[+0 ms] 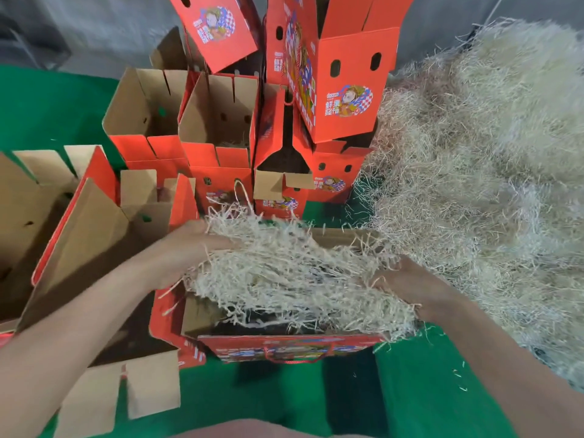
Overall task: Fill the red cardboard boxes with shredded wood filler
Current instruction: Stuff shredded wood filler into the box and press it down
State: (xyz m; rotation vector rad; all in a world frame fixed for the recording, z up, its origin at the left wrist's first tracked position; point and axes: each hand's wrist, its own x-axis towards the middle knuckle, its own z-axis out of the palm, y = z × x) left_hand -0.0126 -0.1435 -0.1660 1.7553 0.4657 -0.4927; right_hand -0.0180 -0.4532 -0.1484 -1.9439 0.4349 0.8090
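Observation:
An open red cardboard box point(284, 347) with a red cord handle stands right in front of me on the green floor. A big wad of pale shredded wood filler point(284, 273) lies across its mouth. My left hand point(186, 248) grips the wad's left side with curled fingers. My right hand point(407, 284) holds the wad's right side, its fingers buried in the strands. The inside of the box shows dark under the filler.
A large heap of shredded filler point(493, 172) covers the right side. Several open red boxes point(218, 134) stand behind and to the left, some stacked and leaning point(344, 74). A brown-lined open box point(94, 263) sits directly left of the one in front.

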